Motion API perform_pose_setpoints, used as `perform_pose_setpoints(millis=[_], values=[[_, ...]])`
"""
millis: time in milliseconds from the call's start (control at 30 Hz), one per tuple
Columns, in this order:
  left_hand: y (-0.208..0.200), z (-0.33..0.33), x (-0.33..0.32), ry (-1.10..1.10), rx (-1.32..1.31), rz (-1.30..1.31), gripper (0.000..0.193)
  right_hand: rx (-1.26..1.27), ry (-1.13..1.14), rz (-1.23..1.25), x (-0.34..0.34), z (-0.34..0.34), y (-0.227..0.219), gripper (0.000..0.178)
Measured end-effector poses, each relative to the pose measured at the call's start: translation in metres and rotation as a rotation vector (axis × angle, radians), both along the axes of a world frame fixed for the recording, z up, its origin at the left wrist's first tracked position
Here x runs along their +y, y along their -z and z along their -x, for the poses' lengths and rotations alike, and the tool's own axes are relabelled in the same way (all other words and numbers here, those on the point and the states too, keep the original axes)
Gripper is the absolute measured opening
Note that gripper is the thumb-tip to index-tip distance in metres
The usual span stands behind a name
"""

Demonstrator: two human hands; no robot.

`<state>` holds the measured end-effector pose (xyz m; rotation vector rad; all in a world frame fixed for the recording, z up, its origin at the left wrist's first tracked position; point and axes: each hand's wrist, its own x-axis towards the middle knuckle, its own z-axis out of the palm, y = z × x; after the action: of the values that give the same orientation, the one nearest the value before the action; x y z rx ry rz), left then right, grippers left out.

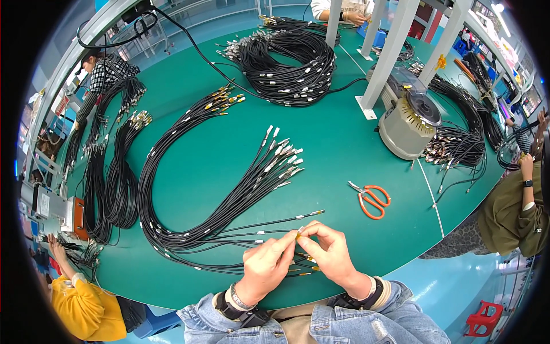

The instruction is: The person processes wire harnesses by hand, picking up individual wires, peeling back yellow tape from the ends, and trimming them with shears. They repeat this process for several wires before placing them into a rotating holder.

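two bare hands meet over the near side of the green desk (338, 135). the left hand (264, 266) is closed to a narrow pinch, thumb against forefinger. the right hand (329, 252) is pinched likewise, its fingertips touching those of the left. held between them is a small cable end (300, 230), white and yellowish; its exact form is mostly hidden by the fingers.

the black cable bundle (172, 239) lies in a u-shape to the left of the hands, white-tagged ends fanned out ahead of them. several single strands run from it toward the hands, some passing beneath.

orange-handled scissors (365, 191) lie with blades slightly parted, ahead and to the right, well apart from the hands. farther off are a large cable coil (312, 71) and a beige machine (404, 135) beside a grey post (387, 54).
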<state>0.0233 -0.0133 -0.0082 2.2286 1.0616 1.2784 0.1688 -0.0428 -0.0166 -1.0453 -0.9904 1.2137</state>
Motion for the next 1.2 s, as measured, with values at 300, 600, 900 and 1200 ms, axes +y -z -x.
perform_pose_setpoints(millis=[300, 600, 900, 1200], values=[[-0.003, 0.002, 0.0, -0.027, -0.079, 0.049, 0.025, 0.093, -0.072, 0.143, -0.002, -0.001, -0.011, 0.009], [-0.003, 0.002, -0.001, -0.008, -0.09, 0.1, 0.023, 0.064, -0.082, 0.091, -0.002, 0.0, -0.002, 0.006], [-0.004, 0.003, -0.002, -0.03, -0.107, 0.17, 0.02, 0.07, -0.066, 0.065, -0.002, -0.001, 0.002, 0.005], [-0.003, 0.002, -0.004, -0.024, -0.109, 0.198, 0.017, 0.198, -0.109, 0.062, -0.001, 0.001, -0.005, 0.009]])
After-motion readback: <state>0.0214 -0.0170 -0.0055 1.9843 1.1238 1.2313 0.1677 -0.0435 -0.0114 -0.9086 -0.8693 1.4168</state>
